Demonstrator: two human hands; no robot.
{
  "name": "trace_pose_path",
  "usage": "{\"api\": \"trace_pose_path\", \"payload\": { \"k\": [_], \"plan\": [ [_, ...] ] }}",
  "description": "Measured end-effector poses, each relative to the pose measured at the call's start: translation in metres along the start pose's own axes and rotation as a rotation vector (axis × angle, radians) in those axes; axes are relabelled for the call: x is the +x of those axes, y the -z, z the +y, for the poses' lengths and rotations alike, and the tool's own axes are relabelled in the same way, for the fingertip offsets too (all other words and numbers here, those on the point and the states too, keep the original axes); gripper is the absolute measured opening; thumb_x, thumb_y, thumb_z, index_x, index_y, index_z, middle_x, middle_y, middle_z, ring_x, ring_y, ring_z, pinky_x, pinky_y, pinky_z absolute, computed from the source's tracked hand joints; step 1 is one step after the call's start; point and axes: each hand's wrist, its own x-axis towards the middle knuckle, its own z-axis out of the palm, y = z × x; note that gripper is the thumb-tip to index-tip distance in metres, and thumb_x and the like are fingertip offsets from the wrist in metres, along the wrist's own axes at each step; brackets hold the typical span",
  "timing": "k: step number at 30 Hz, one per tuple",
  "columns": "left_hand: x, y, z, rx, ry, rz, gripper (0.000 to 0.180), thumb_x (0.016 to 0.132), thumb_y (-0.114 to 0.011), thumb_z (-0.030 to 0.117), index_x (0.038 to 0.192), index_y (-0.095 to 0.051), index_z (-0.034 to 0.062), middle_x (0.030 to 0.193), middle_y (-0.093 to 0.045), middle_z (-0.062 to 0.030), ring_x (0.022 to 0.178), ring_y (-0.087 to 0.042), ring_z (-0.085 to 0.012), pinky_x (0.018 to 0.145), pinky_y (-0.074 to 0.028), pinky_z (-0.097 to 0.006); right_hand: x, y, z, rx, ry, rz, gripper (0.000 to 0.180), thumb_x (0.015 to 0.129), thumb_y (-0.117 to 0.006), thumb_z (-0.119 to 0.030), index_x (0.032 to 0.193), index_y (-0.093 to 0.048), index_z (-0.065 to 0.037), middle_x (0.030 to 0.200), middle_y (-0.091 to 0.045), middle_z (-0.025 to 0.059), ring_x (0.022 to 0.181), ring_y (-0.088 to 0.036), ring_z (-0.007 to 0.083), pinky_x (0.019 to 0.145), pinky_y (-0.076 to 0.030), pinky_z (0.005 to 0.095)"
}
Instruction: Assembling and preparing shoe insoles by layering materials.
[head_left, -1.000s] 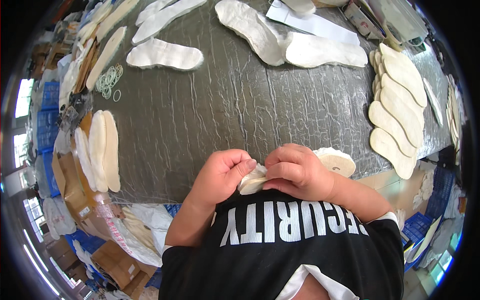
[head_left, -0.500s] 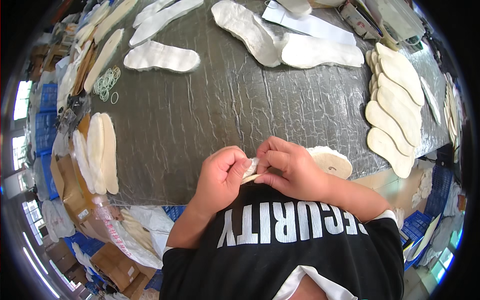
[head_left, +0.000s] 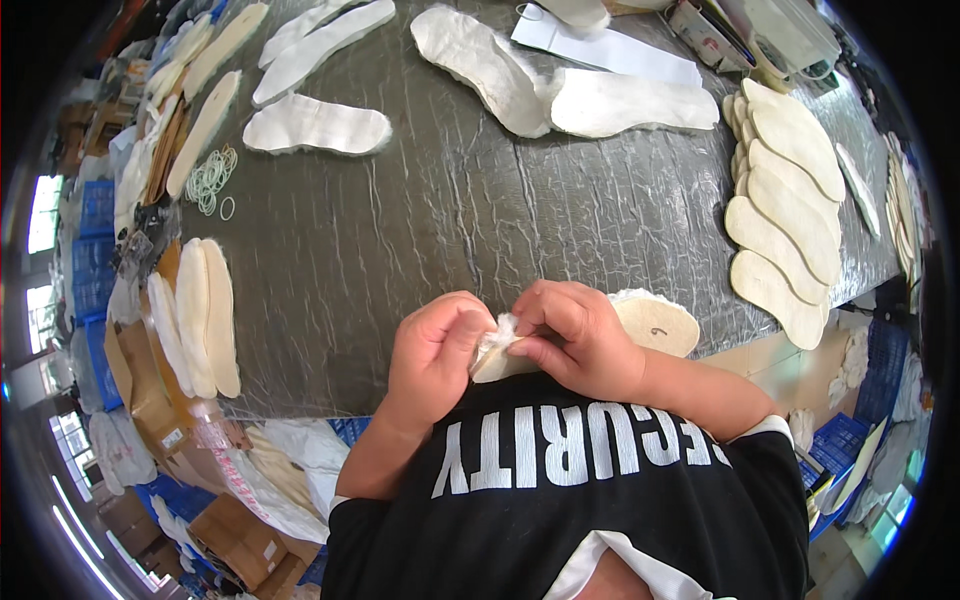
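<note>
As the head view shows, the held insole (head_left: 490,368) sits between the left grip (head_left: 432,352) and right grip (head_left: 588,340), both pinching and partly hiding it. Beside the right grip, a second insole (head_left: 660,326) rests on the counter (head_left: 430,220); overlapping insoles (head_left: 792,205) lie farther right, pale bands (head_left: 207,182) far left.

A black short-sleeved shirt (head_left: 430,545) with bold white block lettering (head_left: 556,446) across the chest, white V-shaped collar (head_left: 578,568) and white sleeve trim (head_left: 768,427).
</note>
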Motion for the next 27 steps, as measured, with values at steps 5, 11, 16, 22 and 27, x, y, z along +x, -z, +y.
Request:
{"api": "trace_pose_path", "payload": {
  "k": [5, 11, 16, 22, 27],
  "plan": [
    [-0.007, 0.003, -0.016, -0.511, 0.059, -0.001, 0.028, 0.089, -0.07, 0.017, 0.106, -0.057, -0.0021, 0.091, -0.058, -0.004, 0.086, -0.053, -0.0106, 0.077, -0.043, -0.026, -0.001, -0.001, 0.004, -0.007, -0.038, 0.035, 0.022, 0.077, -0.075, -0.012, 0.081, -0.054, -0.006, 0.078, -0.061, 0.0083, 0.069, -0.062, 0.0302, 0.061, -0.048, 0.0392],
    [-0.011, 0.004, -0.022, -0.161, 0.024, 0.018, 0.018, 0.082, -0.076, 0.005, 0.082, -0.058, 0.0026, 0.082, -0.055, 0.001, 0.071, -0.048, -0.0067, 0.063, -0.04, -0.022, 0.0, 0.002, -0.007, 0.047, -0.233, 0.017, 0.022, 0.078, -0.075, -0.012, 0.091, -0.059, -0.004, 0.084, -0.064, 0.0113, 0.073, -0.064, 0.0312, 0.066, -0.05, 0.038],
    [-0.01, 0.002, -0.027, -0.328, 0.115, 0.068, 0.013, 0.085, -0.074, 0.006, 0.087, -0.061, 0.002, 0.083, -0.057, 0.0018, 0.073, -0.049, -0.0058, 0.064, -0.041, -0.021, 0.008, 0.015, -0.001, 0.149, -0.491, -0.183, 0.032, 0.076, -0.081, -0.01, 0.099, -0.063, 0.002, 0.087, -0.065, 0.0084, 0.076, -0.061, 0.0131, 0.069, -0.05, 0.0286],
    [-0.003, 0.0, -0.024, -0.34, 0.16, 0.032, 0.013, 0.088, -0.071, 0.009, 0.094, -0.064, 0.0002, 0.084, -0.061, 0.001, 0.076, -0.053, -0.0041, 0.068, -0.044, -0.021, 0.004, 0.011, 0.002, 0.126, -0.433, -0.085, 0.023, 0.077, -0.08, -0.011, 0.089, -0.065, 0.002, 0.079, -0.063, 0.0069, 0.07, -0.058, 0.012, 0.064, -0.047, 0.0273],
    [-0.006, 0.0, -0.043, -0.199, 0.123, 0.04, 0.021, 0.092, -0.067, 0.017, 0.098, -0.064, -0.0026, 0.088, -0.066, -0.0027, 0.081, -0.059, -0.0074, 0.074, -0.049, -0.023, 0.012, 0.016, 0.003, 0.133, -0.571, -0.208, 0.023, 0.08, -0.078, -0.014, 0.089, -0.065, 0.002, 0.075, -0.063, 0.0051, 0.068, -0.053, 0.0084, 0.061, -0.045, 0.0257]
  ]
}}
